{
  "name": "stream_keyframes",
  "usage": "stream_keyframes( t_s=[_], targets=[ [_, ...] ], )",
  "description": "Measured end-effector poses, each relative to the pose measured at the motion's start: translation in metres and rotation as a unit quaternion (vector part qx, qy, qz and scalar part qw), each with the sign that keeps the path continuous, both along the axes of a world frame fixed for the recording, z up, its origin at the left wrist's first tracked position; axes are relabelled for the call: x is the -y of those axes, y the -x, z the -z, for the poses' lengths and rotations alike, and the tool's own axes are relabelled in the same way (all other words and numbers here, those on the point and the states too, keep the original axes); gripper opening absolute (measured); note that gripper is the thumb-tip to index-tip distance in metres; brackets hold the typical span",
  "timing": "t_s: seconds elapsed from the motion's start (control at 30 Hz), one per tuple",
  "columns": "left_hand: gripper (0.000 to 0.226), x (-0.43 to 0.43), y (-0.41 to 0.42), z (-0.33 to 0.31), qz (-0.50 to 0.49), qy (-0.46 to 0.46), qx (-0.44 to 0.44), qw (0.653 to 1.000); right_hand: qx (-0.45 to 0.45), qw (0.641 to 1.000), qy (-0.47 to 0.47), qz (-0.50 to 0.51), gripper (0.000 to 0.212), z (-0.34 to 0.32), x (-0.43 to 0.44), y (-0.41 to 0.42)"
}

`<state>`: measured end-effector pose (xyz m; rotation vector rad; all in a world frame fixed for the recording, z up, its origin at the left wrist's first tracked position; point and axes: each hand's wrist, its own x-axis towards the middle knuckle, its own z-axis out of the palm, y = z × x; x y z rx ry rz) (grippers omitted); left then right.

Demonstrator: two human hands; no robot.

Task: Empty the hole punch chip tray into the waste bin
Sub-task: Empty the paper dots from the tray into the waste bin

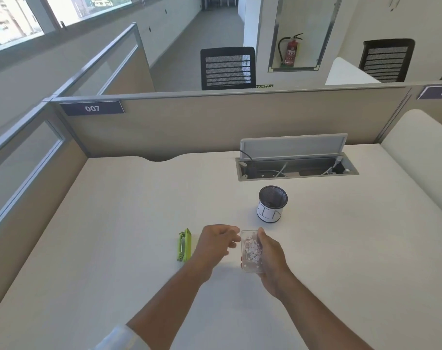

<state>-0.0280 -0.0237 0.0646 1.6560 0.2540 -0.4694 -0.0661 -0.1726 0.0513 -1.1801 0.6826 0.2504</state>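
My right hand grips a clear plastic chip tray, open side up, with several white paper dots inside. It hovers just above the white desk. My left hand sits right beside the tray's left edge, fingers loosely curled and apart, holding nothing. The green hole punch lies on its side on the desk to the left of my left hand. A small black mesh cup with a white paper label, serving as the waste bin, stands upright a little beyond the tray.
An open cable hatch with its grey lid raised is set into the desk behind the bin. Beige partition panels wall the desk at the back and left. A white ledge rises at the right.
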Motion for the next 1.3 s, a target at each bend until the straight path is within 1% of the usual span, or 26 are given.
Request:
stream_keyframes(
  t_s=[0.17,0.37,0.43,0.47,0.57,0.63,0.67,0.73,0.8,0.9,0.97,1.2,1.3],
  targets=[
    [0.018,0.014,-0.009,0.004,0.027,0.013,-0.023,0.999,0.005,0.999,0.046,-0.013,0.044,-0.003,0.009,-0.006],
    [0.017,0.033,-0.03,0.005,0.018,0.024,-0.058,0.998,0.003,0.996,0.089,-0.011,0.047,-0.002,0.03,-0.023],
    [0.016,0.042,-0.042,0.0,0.013,0.023,-0.059,0.998,0.008,0.996,0.092,-0.005,0.043,-0.004,0.039,-0.031],
    [0.015,0.046,-0.049,-0.002,0.009,0.021,-0.055,0.998,0.013,0.995,0.103,-0.004,0.039,-0.006,0.044,-0.035],
    [0.01,0.058,-0.074,-0.012,-0.002,0.022,-0.041,0.999,0.045,0.983,0.178,-0.003,0.028,-0.013,0.06,-0.049],
    [0.014,0.067,-0.094,-0.019,-0.01,0.016,-0.028,0.999,0.069,0.975,0.213,0.002,0.024,-0.019,0.07,-0.061],
    [0.016,0.072,-0.104,-0.022,-0.011,0.011,-0.021,1.0,0.08,0.971,0.227,0.001,0.025,-0.022,0.074,-0.067],
    [0.012,0.08,-0.121,-0.027,-0.009,-0.001,-0.011,1.0,0.094,0.962,0.258,-0.005,0.038,-0.025,0.082,-0.082],
    [0.009,0.088,-0.137,-0.03,-0.004,-0.008,-0.006,1.0,0.104,0.952,0.287,-0.007,0.042,-0.027,0.089,-0.099],
    [0.013,0.098,-0.157,-0.032,0.008,-0.02,0.008,1.0,0.121,0.938,0.325,-0.006,0.038,-0.03,0.099,-0.122],
    [0.012,0.102,-0.167,-0.033,0.013,-0.04,0.021,0.999,0.125,0.933,0.336,-0.01,0.035,-0.031,0.103,-0.133],
    [0.008,0.114,-0.193,-0.03,0.036,-0.089,0.072,0.993,0.126,0.921,0.368,-0.005,0.039,-0.025,0.115,-0.153],
    [0.011,0.118,-0.198,-0.025,0.047,-0.109,0.094,0.988,0.128,0.911,0.392,-0.012,0.036,-0.018,0.12,-0.151]
  ],
)
